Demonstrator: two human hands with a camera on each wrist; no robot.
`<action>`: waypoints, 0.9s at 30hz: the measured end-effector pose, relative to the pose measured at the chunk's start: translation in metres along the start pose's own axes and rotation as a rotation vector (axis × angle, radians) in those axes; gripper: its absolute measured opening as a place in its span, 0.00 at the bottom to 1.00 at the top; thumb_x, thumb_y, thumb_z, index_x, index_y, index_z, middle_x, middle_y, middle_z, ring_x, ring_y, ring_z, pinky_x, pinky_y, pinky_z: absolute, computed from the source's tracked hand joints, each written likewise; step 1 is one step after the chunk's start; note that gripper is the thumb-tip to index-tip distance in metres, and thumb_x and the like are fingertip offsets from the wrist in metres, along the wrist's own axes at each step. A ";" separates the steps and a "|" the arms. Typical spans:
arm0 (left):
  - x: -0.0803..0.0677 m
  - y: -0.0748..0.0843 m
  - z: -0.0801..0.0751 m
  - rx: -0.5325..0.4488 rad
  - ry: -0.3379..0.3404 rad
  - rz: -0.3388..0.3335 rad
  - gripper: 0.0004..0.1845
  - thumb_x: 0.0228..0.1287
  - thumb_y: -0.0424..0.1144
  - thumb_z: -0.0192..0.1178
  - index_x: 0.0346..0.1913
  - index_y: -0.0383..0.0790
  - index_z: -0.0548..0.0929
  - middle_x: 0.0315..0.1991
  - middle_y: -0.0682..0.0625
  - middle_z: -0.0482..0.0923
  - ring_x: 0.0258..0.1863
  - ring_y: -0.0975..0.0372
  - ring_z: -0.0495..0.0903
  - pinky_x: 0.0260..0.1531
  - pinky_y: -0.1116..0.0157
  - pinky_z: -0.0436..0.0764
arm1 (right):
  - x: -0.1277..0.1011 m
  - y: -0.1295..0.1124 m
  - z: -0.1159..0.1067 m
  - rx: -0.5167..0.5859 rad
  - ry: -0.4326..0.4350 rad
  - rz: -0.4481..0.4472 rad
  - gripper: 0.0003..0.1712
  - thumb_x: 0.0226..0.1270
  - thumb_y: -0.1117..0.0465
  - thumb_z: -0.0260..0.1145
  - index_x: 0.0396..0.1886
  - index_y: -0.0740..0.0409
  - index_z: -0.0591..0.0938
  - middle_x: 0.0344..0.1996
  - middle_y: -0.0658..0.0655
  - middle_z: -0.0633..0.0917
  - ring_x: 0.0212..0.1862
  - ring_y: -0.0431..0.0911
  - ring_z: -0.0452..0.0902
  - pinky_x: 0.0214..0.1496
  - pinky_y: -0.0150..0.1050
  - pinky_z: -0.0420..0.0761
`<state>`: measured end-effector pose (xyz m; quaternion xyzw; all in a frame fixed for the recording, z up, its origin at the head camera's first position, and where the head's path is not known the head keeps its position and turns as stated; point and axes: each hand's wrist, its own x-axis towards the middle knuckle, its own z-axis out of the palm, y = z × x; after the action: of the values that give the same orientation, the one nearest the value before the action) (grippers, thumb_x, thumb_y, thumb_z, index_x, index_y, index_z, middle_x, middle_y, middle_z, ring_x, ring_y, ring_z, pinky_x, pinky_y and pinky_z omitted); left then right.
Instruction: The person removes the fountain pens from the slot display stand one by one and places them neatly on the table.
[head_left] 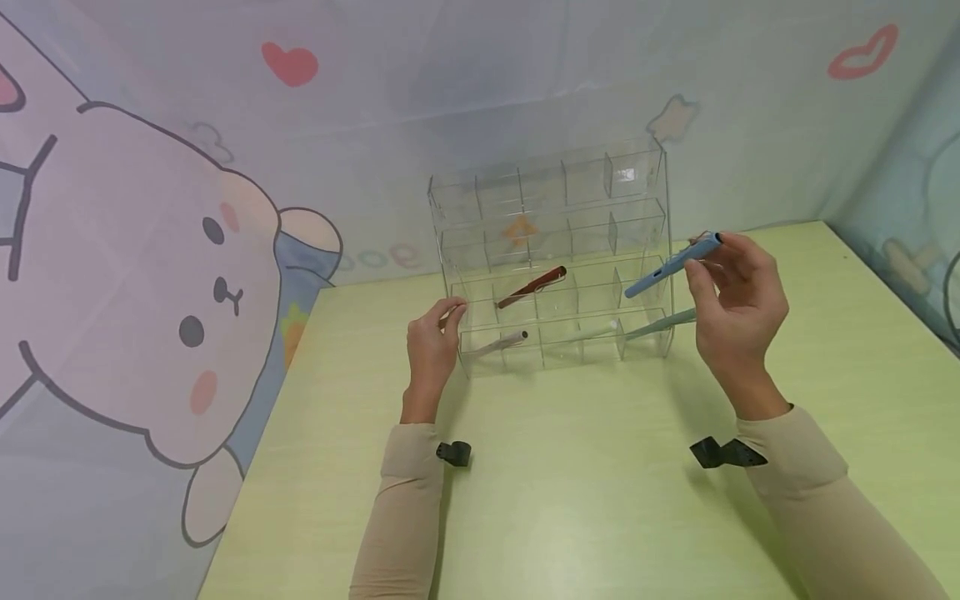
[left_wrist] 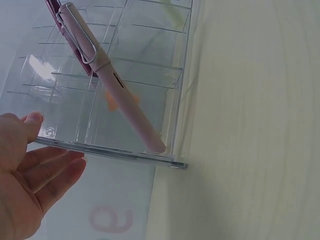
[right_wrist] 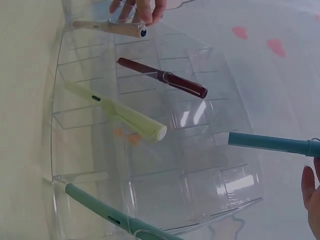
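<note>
A clear tiered display rack (head_left: 555,321) with divided compartments stands on the table. My left hand (head_left: 435,342) holds its left side panel, thumb on one face and fingers on the other. Between thumb and fingers of my right hand (head_left: 742,312) is a blue fountain pen (head_left: 663,271), capped end up, above the rack's right end. In the bottom row lie a pale pink pen (left_wrist: 120,90) at the left, a light yellow-green pen (right_wrist: 117,110) in the middle and a green pen (right_wrist: 100,205) at the right. A dark red pen (head_left: 532,287) leans in the second row from the bottom.
The light green table (head_left: 555,500) extends in front of the rack and to both sides. Behind it hangs a cloth backdrop (head_left: 360,142) printed with a cartoon animal and hearts. Each wrist carries a small black camera (head_left: 454,454).
</note>
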<state>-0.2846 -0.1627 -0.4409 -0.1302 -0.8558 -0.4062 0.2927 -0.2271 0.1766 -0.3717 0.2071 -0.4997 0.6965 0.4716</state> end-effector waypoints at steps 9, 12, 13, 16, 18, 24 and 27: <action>0.000 0.000 0.001 -0.010 0.009 0.016 0.10 0.73 0.40 0.61 0.45 0.37 0.88 0.43 0.44 0.88 0.40 0.47 0.88 0.14 0.67 0.64 | -0.001 -0.007 0.003 0.088 -0.091 0.024 0.22 0.59 0.85 0.61 0.54 0.82 0.71 0.44 0.67 0.81 0.43 0.53 0.80 0.41 0.37 0.84; -0.001 0.001 0.001 -0.019 0.015 0.029 0.10 0.72 0.39 0.61 0.45 0.35 0.87 0.43 0.43 0.88 0.39 0.46 0.88 0.13 0.67 0.63 | -0.003 -0.007 0.003 0.091 -0.134 0.050 0.23 0.59 0.86 0.61 0.56 0.82 0.71 0.43 0.65 0.82 0.42 0.52 0.80 0.41 0.37 0.84; -0.001 0.000 0.001 -0.021 0.017 0.032 0.10 0.72 0.38 0.61 0.45 0.34 0.87 0.43 0.43 0.88 0.38 0.45 0.88 0.13 0.67 0.63 | -0.003 -0.007 0.003 0.084 -0.153 0.061 0.24 0.59 0.86 0.61 0.56 0.82 0.72 0.43 0.65 0.82 0.42 0.52 0.80 0.41 0.37 0.84; -0.001 0.000 0.001 -0.018 0.016 0.032 0.11 0.72 0.39 0.61 0.45 0.34 0.87 0.43 0.43 0.88 0.38 0.46 0.88 0.15 0.67 0.66 | -0.004 -0.009 0.003 0.060 -0.211 0.102 0.24 0.60 0.86 0.59 0.58 0.81 0.72 0.43 0.63 0.82 0.43 0.50 0.81 0.40 0.37 0.84; -0.001 -0.001 0.001 -0.017 0.014 0.030 0.10 0.73 0.39 0.61 0.45 0.34 0.87 0.43 0.43 0.88 0.38 0.47 0.88 0.17 0.66 0.68 | -0.005 -0.010 0.003 0.048 -0.252 0.130 0.24 0.61 0.86 0.59 0.59 0.80 0.71 0.43 0.62 0.82 0.43 0.50 0.81 0.40 0.37 0.84; 0.000 -0.002 0.001 -0.020 0.013 0.028 0.10 0.73 0.38 0.61 0.45 0.36 0.88 0.42 0.44 0.88 0.39 0.48 0.88 0.17 0.65 0.68 | -0.006 -0.014 0.003 0.060 -0.360 0.240 0.25 0.64 0.86 0.57 0.61 0.77 0.70 0.44 0.60 0.81 0.43 0.48 0.80 0.39 0.38 0.84; 0.000 -0.002 0.001 -0.028 0.010 0.027 0.09 0.73 0.38 0.61 0.45 0.36 0.88 0.43 0.44 0.88 0.39 0.48 0.88 0.15 0.67 0.65 | -0.008 -0.015 0.003 0.054 -0.412 0.302 0.25 0.65 0.86 0.57 0.61 0.75 0.70 0.44 0.59 0.80 0.43 0.46 0.80 0.38 0.38 0.84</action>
<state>-0.2861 -0.1634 -0.4427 -0.1438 -0.8467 -0.4147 0.3007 -0.2111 0.1715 -0.3687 0.2803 -0.5918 0.7151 0.2448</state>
